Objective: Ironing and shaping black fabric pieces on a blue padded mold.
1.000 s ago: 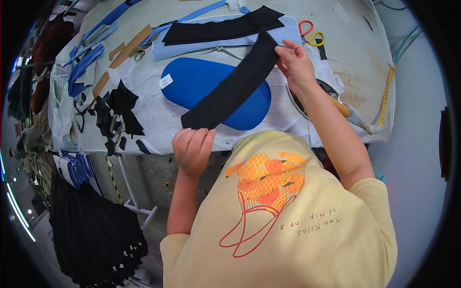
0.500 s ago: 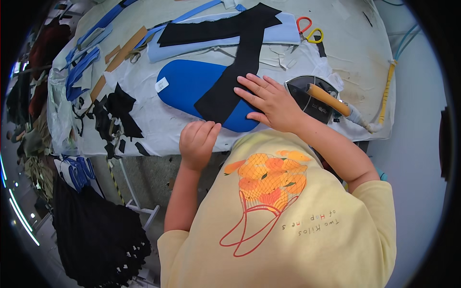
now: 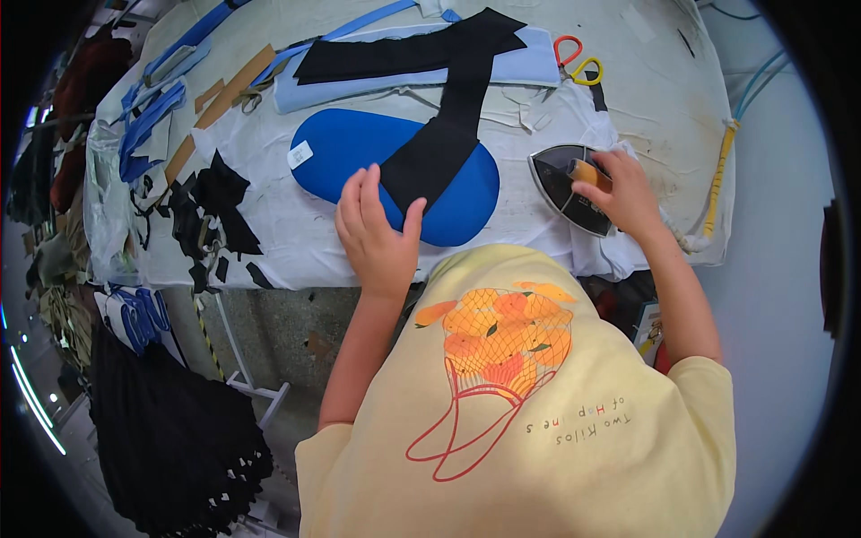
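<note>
On the white-covered table lies a blue rounded pad (image 3: 359,139) with a white tag at its left end. A long black fabric strip (image 3: 430,161) crosses it and runs up to more black fabric behind. My left hand (image 3: 375,229) rests on the pad's near edge, fingers apart at the strip's end and thumb toward the strip's corner. To the right, my right hand (image 3: 623,193) is wrapped round the wooden handle of an iron (image 3: 569,202); the iron's dark plate points to the far left, beside the pad.
Behind the pad lies a light blue panel (image 3: 368,94) under black fabric (image 3: 368,58). Scissors (image 3: 578,61) with red and yellow handles are at the far right. Black scraps (image 3: 220,202) and brown strips (image 3: 238,85) lie at left. The iron's wrapped cord (image 3: 720,179) hangs at right.
My right hand has left the black strip and moved right onto the iron's handle. My left hand has shifted up from the pad's edge, its fingers opening onto the pad and strip.
</note>
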Demonstrator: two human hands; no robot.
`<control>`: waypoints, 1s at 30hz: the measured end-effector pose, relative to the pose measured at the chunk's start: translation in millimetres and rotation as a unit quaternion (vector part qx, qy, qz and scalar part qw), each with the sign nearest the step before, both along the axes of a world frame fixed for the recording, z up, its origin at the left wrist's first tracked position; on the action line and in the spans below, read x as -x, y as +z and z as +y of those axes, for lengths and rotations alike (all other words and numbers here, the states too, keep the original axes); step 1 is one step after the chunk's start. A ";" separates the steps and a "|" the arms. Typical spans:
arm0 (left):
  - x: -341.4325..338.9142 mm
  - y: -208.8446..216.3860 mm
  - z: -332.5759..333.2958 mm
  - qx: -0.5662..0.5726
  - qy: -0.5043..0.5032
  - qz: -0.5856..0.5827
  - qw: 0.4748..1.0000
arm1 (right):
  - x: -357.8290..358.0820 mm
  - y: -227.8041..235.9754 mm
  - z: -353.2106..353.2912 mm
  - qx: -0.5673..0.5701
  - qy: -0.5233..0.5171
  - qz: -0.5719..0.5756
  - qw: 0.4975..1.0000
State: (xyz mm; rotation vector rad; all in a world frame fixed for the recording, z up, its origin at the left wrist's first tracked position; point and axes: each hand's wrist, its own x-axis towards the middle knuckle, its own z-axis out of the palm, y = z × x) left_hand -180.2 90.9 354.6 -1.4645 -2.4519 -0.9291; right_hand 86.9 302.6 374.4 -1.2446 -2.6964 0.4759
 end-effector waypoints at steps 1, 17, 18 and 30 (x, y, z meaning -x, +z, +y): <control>-2.4 -0.7 5.4 0.028 0.031 -0.063 0.997 | -5.3 8.6 1.4 0.073 0.001 -0.091 0.993; 26.5 -1.6 -63.7 -0.003 0.124 -0.660 0.741 | -11.7 38.5 15.1 0.150 0.021 -0.057 0.987; 27.0 -4.2 -66.6 -0.024 0.139 -0.674 0.725 | 0.7 52.6 14.8 0.150 0.025 -0.059 0.987; 23.0 -28.7 -93.3 -0.120 0.092 -0.682 0.716 | 178.7 98.1 -56.7 0.047 0.468 -0.119 0.874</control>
